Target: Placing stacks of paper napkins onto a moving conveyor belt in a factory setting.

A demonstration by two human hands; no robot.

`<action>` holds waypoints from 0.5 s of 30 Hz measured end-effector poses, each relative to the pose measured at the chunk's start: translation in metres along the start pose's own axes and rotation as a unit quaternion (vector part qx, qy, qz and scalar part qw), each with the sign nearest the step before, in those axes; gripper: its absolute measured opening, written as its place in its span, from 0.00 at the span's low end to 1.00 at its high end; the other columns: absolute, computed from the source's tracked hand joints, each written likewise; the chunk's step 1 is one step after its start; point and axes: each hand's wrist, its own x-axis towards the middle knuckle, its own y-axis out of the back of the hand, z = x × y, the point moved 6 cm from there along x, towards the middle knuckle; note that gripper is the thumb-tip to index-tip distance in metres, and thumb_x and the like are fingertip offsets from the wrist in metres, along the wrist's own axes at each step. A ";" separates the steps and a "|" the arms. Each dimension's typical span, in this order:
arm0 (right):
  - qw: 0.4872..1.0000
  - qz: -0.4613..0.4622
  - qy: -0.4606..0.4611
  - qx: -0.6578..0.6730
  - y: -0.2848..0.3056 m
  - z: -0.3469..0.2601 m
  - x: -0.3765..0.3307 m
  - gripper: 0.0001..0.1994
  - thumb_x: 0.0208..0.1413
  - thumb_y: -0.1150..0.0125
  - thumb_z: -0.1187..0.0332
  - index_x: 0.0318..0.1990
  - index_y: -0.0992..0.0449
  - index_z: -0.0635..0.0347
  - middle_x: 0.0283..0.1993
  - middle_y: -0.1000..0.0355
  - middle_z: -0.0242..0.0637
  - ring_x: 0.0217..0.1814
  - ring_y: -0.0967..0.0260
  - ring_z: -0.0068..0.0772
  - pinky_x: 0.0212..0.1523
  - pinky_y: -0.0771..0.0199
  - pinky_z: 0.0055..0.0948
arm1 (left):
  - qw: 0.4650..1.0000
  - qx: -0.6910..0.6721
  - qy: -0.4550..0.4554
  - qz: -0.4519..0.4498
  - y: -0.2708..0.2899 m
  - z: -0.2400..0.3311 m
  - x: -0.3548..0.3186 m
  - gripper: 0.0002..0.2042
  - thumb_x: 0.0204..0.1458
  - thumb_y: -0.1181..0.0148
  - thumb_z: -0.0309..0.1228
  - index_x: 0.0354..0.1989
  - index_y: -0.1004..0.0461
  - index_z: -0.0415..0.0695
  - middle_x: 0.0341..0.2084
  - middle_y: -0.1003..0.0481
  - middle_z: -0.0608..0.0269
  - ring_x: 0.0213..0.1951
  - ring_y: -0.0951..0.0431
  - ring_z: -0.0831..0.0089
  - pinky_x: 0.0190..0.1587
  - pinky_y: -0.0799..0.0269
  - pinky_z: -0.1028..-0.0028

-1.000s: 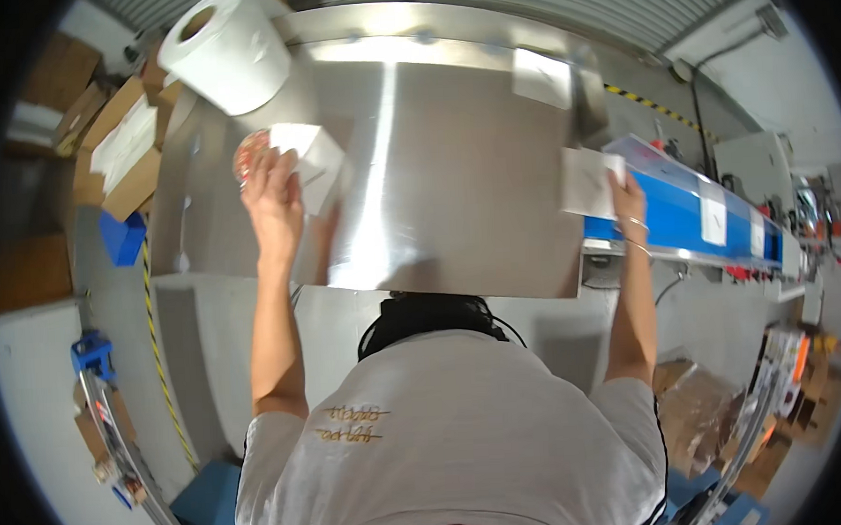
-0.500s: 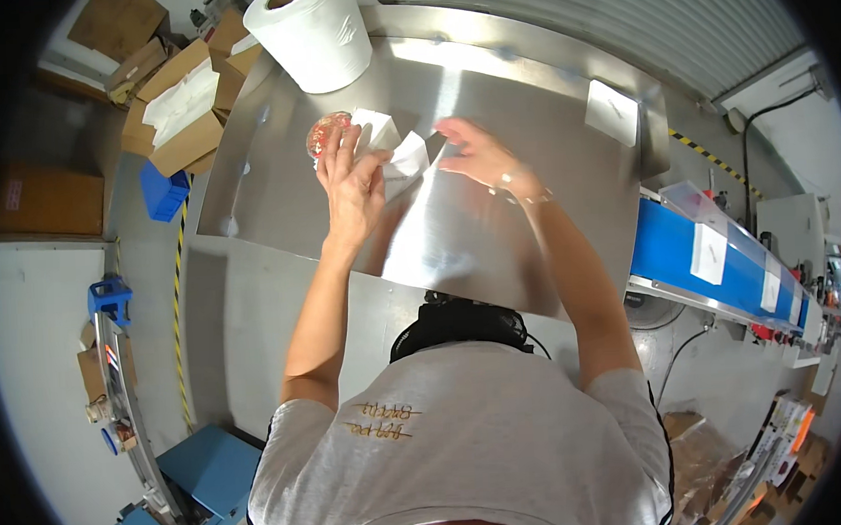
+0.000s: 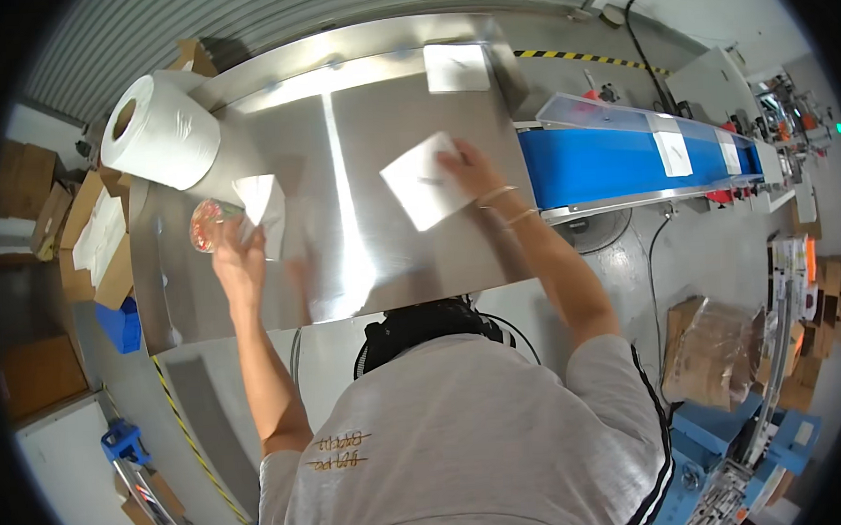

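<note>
My left hand (image 3: pixel 236 258) is at the left part of the steel table (image 3: pixel 295 193), its fingers bent over the edge of a round red-and-white patterned thing (image 3: pixel 207 223). Close by its thumb, a white folded paper piece (image 3: pixel 263 208) stands tilted up; whether the hand touches it I cannot tell. Over the table's right half, my right hand (image 3: pixel 474 172) is closed on the edge of a flat white square packet (image 3: pixel 425 185), which has a small dark mark on it. The right fingertips are partly blurred and hidden by the packet.
A big white roll (image 3: pixel 173 133) stands at the table's back left corner, and another white packet (image 3: pixel 456 69) lies at the back right. A blue conveyor belt (image 3: pixel 595 166) carrying white packets runs off to the right. Cardboard boxes (image 3: pixel 111 262) stand left of the table.
My view has turned to the right. My right hand, earlier without anything in it near the left hand, now holds a white packet farther right. My left hand stays by the round patterned thing.
</note>
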 end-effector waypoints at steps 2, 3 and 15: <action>0.997 0.043 -0.053 -0.043 0.063 0.027 -0.019 0.20 0.54 0.39 0.54 0.47 0.26 0.60 0.32 0.28 0.35 0.34 0.35 0.24 0.35 0.32 0.29 | 0.996 -0.071 -0.043 -0.021 -0.018 0.035 -0.016 0.14 0.43 0.38 0.22 0.41 0.27 0.38 0.39 0.27 0.49 0.41 0.25 0.51 0.43 0.29 0.63; 0.993 0.062 -0.082 -0.059 0.095 0.032 -0.030 0.20 0.54 0.39 0.54 0.46 0.26 0.60 0.30 0.29 0.34 0.32 0.35 0.23 0.34 0.32 0.30 | 0.990 -0.123 -0.054 -0.037 -0.031 0.049 -0.025 0.14 0.43 0.38 0.22 0.41 0.26 0.38 0.37 0.27 0.50 0.41 0.26 0.51 0.43 0.29 0.63; 0.750 0.383 0.027 -0.538 0.296 0.068 -0.067 0.29 0.48 0.36 0.48 0.54 0.30 0.55 0.48 0.29 0.47 0.48 0.32 0.53 0.47 0.31 0.43 | 0.980 -0.137 -0.115 -0.087 -0.080 0.174 -0.089 0.19 0.45 0.39 0.24 0.49 0.27 0.48 0.38 0.26 0.51 0.41 0.26 0.56 0.43 0.29 0.64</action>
